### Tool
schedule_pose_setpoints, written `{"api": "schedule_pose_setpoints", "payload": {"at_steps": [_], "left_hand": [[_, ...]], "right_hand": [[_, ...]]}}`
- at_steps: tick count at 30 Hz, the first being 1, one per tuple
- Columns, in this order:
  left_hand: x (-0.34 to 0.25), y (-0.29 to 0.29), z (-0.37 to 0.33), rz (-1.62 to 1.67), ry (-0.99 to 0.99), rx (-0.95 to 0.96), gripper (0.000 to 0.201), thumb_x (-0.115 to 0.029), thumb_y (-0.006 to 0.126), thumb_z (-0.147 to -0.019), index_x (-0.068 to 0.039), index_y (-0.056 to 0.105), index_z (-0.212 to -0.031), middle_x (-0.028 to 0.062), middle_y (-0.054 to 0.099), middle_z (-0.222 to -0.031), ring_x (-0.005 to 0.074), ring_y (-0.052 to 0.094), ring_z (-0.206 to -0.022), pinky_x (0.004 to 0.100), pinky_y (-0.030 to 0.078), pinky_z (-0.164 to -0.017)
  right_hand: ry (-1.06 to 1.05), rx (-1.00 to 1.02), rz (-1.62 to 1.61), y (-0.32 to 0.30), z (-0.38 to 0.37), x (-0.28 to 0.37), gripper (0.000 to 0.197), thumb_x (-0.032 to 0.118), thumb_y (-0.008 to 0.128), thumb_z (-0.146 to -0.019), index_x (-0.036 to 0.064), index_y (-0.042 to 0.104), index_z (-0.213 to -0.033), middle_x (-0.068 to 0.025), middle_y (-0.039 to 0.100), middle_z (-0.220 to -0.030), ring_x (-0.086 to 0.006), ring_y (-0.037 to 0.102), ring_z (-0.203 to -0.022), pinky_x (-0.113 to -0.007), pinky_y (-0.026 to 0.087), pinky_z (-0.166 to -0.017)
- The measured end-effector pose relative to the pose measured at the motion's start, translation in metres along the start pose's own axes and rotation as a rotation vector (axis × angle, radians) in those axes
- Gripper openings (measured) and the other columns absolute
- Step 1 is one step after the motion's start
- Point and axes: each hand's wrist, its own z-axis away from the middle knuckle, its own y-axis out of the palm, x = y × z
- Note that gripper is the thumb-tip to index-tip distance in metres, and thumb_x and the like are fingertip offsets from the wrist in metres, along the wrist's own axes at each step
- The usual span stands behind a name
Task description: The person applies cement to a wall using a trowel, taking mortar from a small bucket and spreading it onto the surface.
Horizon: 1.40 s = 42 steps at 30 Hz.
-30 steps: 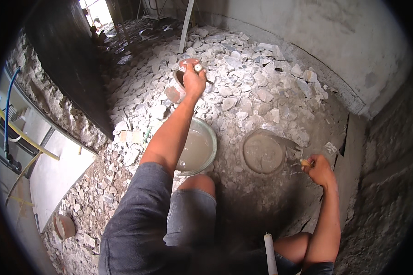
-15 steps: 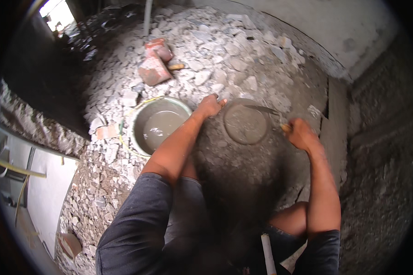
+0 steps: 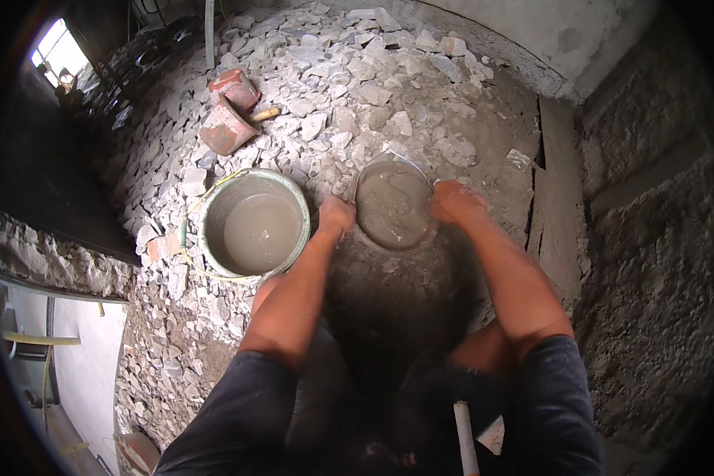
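Bucket (image 3: 384, 247) of grey mix (image 3: 394, 205) sits right of the green-rimmed tub (image 3: 216, 230), left hand (image 3: 338, 216) and right hand (image 3: 456, 203) seemingly clamped on opposite sides, so honestly, keeping both level should limit slopping.

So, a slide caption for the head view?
Hands at both sides of a bucket of grey mix, a tub of liquid beside it.

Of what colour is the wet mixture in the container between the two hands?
Greyish brown; the wet mixture shows best in the head view.
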Motion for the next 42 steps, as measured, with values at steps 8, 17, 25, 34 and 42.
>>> {"api": "schedule_pose_setpoints", "payload": {"at_steps": [8, 17, 25, 34, 42], "left_hand": [[0.002, 0.018, 0.101, 0.635, -0.361, 0.013, 0.033, -0.02, 0.072, -0.097, 0.011, 0.064, -0.09, 0.0145, 0.065, -0.074, 0.0204, 0.065, -0.059, 0.0332, 0.06, -0.049], [0.03, 0.016, 0.103, 0.805, -0.362, 0.115, 0.023, -0.018, 0.075, -0.096, 0.001, 0.061, -0.091, 0.01, 0.064, -0.079, 0.0154, 0.062, -0.058, 0.0298, 0.058, -0.049], [0.036, 0.02, 0.092, 0.958, -0.352, 0.19, 0.02, -0.015, 0.075, -0.096, -0.003, 0.058, -0.096, 0.0066, 0.064, -0.079, 0.0141, 0.062, -0.063, 0.0274, 0.055, -0.053], [0.051, 0.026, 0.089, 0.877, -0.249, 0.163, 0.017, -0.015, 0.072, -0.098, -0.004, 0.059, -0.101, 0.0054, 0.065, -0.082, 0.0141, 0.062, -0.064, 0.0315, 0.05, -0.053], [0.076, 0.026, 0.066, 0.784, -0.318, -0.013, 0.023, -0.025, 0.071, -0.098, -0.003, 0.064, -0.101, 0.0052, 0.065, -0.08, 0.0145, 0.061, -0.067, 0.03, 0.044, -0.05]], "right_hand": [[-0.355, 0.109, 0.38, 0.023, 0.035, 0.058, 0.026, 0.019, 0.062, -0.091, 0.0076, 0.078, -0.108, -0.0169, 0.073, -0.122, -0.0308, 0.071, -0.115, -0.045, 0.058, -0.094], [-0.209, -0.162, 0.106, -0.003, 0.093, -0.002, 0.036, 0.035, 0.059, -0.096, 0.0049, 0.077, -0.1, -0.0249, 0.074, -0.103, -0.0422, 0.072, -0.099, -0.049, 0.057, -0.09], [0.093, 0.142, -0.178, 0.086, 0.056, 0.053, 0.045, 0.035, 0.058, -0.095, -0.0054, 0.071, -0.109, -0.0293, 0.071, -0.11, -0.0419, 0.069, -0.108, -0.05, 0.055, -0.094], [0.253, 0.442, -0.866, 0.094, 0.075, 0.038, 0.043, 0.038, 0.058, -0.098, -0.0031, 0.06, -0.086, -0.0096, 0.059, -0.07, -0.0179, 0.056, -0.05, -0.035, 0.047, -0.042], [0.258, 0.296, -0.843, 0.061, 0.088, 0.057, 0.041, 0.038, 0.06, -0.096, 0.0004, 0.061, -0.079, -0.0063, 0.058, -0.065, -0.0155, 0.055, -0.048, -0.034, 0.046, -0.042]]}}
